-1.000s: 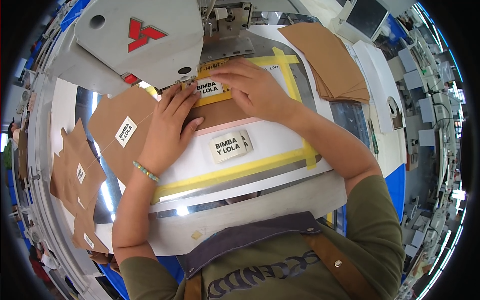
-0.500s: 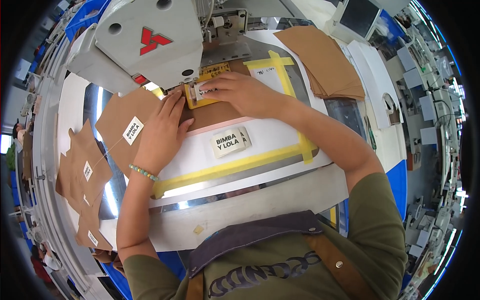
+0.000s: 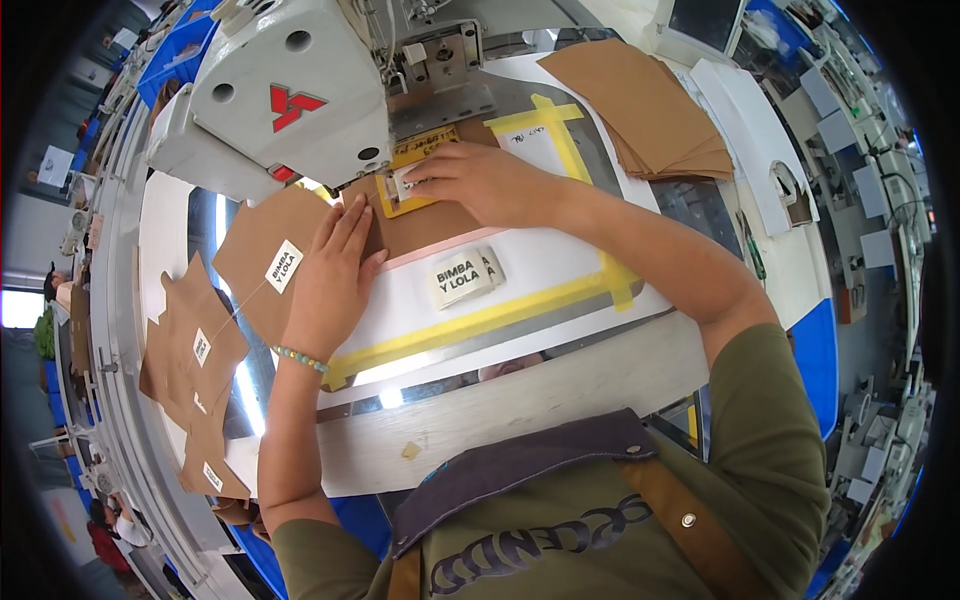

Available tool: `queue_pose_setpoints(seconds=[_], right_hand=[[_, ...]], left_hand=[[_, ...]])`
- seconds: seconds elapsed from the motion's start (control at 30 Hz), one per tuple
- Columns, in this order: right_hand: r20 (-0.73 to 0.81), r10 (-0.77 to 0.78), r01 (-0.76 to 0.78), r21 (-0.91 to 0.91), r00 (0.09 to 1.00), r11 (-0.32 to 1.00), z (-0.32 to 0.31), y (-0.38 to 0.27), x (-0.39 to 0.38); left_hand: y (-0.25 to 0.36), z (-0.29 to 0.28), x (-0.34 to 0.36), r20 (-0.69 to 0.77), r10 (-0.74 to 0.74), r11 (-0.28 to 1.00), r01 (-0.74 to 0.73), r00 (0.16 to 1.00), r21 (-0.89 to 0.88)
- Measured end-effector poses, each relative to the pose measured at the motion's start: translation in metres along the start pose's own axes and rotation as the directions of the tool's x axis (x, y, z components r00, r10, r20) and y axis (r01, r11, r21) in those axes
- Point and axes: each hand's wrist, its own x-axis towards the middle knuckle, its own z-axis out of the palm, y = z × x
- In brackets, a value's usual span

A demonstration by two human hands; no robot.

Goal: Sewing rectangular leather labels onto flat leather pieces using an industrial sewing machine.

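Below the head of a white sewing machine (image 3: 290, 120), a brown material piece (image 3: 430, 226) lies on a white sheet. A yellow frame-shaped template (image 3: 404, 208) rests on that piece, a small white label (image 3: 403, 182) in its window. My right hand (image 3: 475, 184) reaches in from the right, its fingertips bunched together on the label and partly covering it. My left hand (image 3: 338, 275) lies flat on the brown material left of the template, fingers stretched out and holding nothing. A small stack of white printed labels (image 3: 462, 279) sits on the sheet between my forearms.
Brown pieces with labels sewn on, joined by thread (image 3: 200, 350), spread at the left. A pile of plain brown pieces (image 3: 640, 110) lies at the far right. Yellow tape (image 3: 480, 322) borders the white sheet. Green-handled snips (image 3: 752, 250) lie at the right edge.
The whole view has shifted slightly. My left fingers have flattened and drawn a little toward me, away from the template. My right fingertips now cover more of the label.
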Motion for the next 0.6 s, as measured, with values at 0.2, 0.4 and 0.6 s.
queue_pose_setpoints(seconds=[0.2,0.4,0.6], right_hand=[[0.028,0.006,-0.007,0.047,1.0,0.999,0.0006,0.0036,0.0],[0.08,0.023,-0.024,0.019,0.997,1.0,-0.0036,-0.001,0.0023],[0.051,0.017,-0.02,0.064,0.999,0.998,-0.0074,-0.0042,0.0057]], left_hand=[[0.0015,-0.001,0.0014,0.006,-0.008,1.0,0.008,1.0,-0.016],[0.0017,-0.0034,-0.0005,0.024,-0.011,0.999,0.012,1.0,-0.049],[0.0002,-0.0029,-0.0027,0.019,0.002,1.0,-0.002,1.0,-0.022]])
